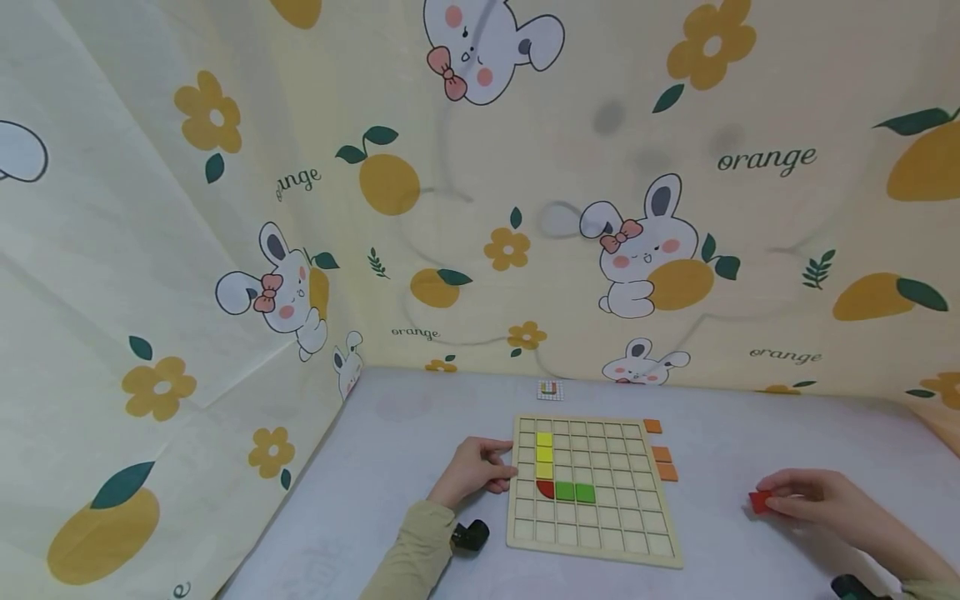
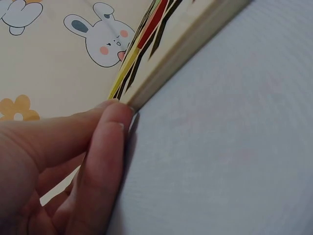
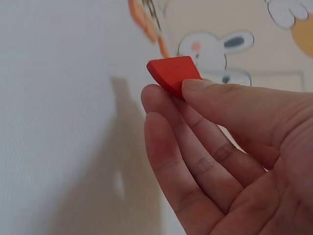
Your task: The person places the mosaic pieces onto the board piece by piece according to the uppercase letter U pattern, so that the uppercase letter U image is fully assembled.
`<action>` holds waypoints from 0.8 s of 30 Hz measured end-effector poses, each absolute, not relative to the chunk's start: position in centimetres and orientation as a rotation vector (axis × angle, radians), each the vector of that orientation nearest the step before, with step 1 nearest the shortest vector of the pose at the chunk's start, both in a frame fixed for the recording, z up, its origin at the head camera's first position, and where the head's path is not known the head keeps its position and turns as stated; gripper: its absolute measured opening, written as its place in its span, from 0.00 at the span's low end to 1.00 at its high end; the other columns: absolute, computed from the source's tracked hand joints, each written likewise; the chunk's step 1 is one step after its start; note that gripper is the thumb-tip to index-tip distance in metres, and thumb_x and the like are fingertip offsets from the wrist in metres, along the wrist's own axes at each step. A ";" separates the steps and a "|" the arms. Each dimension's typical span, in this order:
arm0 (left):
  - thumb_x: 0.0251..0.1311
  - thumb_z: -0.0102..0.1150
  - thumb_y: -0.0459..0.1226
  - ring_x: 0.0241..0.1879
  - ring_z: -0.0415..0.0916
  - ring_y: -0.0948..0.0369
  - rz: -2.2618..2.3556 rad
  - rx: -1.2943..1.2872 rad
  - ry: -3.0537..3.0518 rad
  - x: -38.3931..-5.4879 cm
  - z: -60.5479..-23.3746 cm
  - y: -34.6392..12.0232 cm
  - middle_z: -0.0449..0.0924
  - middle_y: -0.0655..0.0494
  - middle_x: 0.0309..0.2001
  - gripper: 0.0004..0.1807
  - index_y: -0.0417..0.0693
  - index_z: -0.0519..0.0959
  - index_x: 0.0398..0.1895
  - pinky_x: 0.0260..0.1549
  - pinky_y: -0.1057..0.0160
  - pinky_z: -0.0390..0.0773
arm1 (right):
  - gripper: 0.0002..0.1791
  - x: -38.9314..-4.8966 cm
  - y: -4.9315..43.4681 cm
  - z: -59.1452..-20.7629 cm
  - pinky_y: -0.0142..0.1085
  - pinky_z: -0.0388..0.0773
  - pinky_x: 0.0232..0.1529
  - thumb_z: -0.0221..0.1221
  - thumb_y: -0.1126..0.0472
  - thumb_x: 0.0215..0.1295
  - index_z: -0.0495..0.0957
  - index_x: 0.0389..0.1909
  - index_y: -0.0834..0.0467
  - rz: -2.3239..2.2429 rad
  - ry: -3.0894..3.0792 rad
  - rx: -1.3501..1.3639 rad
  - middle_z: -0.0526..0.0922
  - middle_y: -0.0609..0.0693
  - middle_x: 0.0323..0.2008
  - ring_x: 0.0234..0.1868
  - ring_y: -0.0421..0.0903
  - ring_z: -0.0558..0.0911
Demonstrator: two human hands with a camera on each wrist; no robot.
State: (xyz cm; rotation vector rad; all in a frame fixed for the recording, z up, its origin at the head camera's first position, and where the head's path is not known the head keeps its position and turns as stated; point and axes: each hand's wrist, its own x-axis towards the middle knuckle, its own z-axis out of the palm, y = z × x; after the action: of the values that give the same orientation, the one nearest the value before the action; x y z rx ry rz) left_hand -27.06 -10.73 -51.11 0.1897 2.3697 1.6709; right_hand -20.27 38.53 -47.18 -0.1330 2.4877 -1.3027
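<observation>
Right hand (image 1: pixel 821 500): thumb and fingers were clamped on a flat red tile with one curved side (image 3: pixel 171 73), over the grey-white desk (image 1: pixel 720 467).
Red tile handling: judged light, stiff, perhaps slightly slippery; best taken by its rim, underside left free.
Left hand (image 1: pixel 471 468): fingertips lay against the left edge of a pale, square-gridded wooden board (image 1: pixel 615 517), not wrapped round it.
Board handling: lay flat; judged stiff, liable to slide, best steadied at the edge.
Tiles on grid: two green squares (image 1: pixel 585 493) in a row, one red quarter-round (image 1: pixel 546 490), three yellow squares (image 1: pixel 543 454) in a column.
Right of board: three orange tiles (image 1: pixel 662 454) sat just beside it.
Beyond board: small white gridded card (image 1: pixel 550 391), print too small to read.
Backdrop: cream rabbit-and-orange cloth (image 1: pixel 450 250) hung behind.
</observation>
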 end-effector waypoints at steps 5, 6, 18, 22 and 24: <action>0.50 0.70 0.30 0.19 0.79 0.62 1.665 0.184 2.377 -27.0 -51.0 -10.7 0.79 0.52 0.25 0.27 0.41 0.77 0.57 0.22 0.64 0.84 | 0.22 -21.1 36.3 -46.9 0.37 0.84 0.40 0.62 0.56 0.64 0.76 0.49 0.71 -1.305 2.474 -0.134 0.81 0.59 0.44 0.39 0.49 0.79; 0.50 0.70 0.30 0.19 0.79 0.62 1.663 0.185 2.379 -27.0 -51.0 -10.6 0.79 0.52 0.25 0.27 0.41 0.77 0.57 0.22 0.64 0.84 | 0.22 -21.3 35.8 -46.9 0.37 0.84 0.40 0.62 0.56 0.64 0.77 0.49 0.70 -1.301 2.480 -0.131 0.81 0.59 0.44 0.39 0.49 0.79; 0.51 0.70 0.30 0.19 0.79 0.62 1.663 0.172 2.371 -26.9 -50.6 -10.6 0.79 0.52 0.25 0.27 0.40 0.77 0.58 0.22 0.64 0.84 | 0.22 -23.5 30.1 -46.8 0.38 0.84 0.37 0.65 0.55 0.61 0.80 0.48 0.69 -1.404 2.395 -0.225 0.84 0.56 0.40 0.37 0.49 0.83; 0.51 0.70 0.30 0.19 0.79 0.61 1.667 0.173 2.368 -26.8 -50.6 -10.6 0.79 0.52 0.25 0.28 0.40 0.77 0.58 0.22 0.64 0.84 | 0.19 -24.3 28.4 -47.3 0.39 0.84 0.37 0.65 0.57 0.61 0.80 0.46 0.68 -1.453 2.336 -0.305 0.85 0.56 0.39 0.36 0.49 0.84; 0.51 0.70 0.30 0.19 0.79 0.61 1.672 0.173 2.364 -26.8 -50.6 -10.7 0.79 0.52 0.25 0.27 0.40 0.77 0.58 0.22 0.64 0.84 | 0.18 -24.7 27.5 -47.5 0.40 0.85 0.37 0.64 0.59 0.62 0.80 0.45 0.69 -1.486 2.289 -0.346 0.85 0.57 0.38 0.36 0.50 0.84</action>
State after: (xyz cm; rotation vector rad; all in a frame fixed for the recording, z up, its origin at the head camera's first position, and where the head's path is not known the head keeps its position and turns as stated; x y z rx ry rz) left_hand -26.81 -10.66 -50.58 0.1731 2.3642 1.6722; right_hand -24.66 27.47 -47.55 -0.3459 2.2886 -1.4864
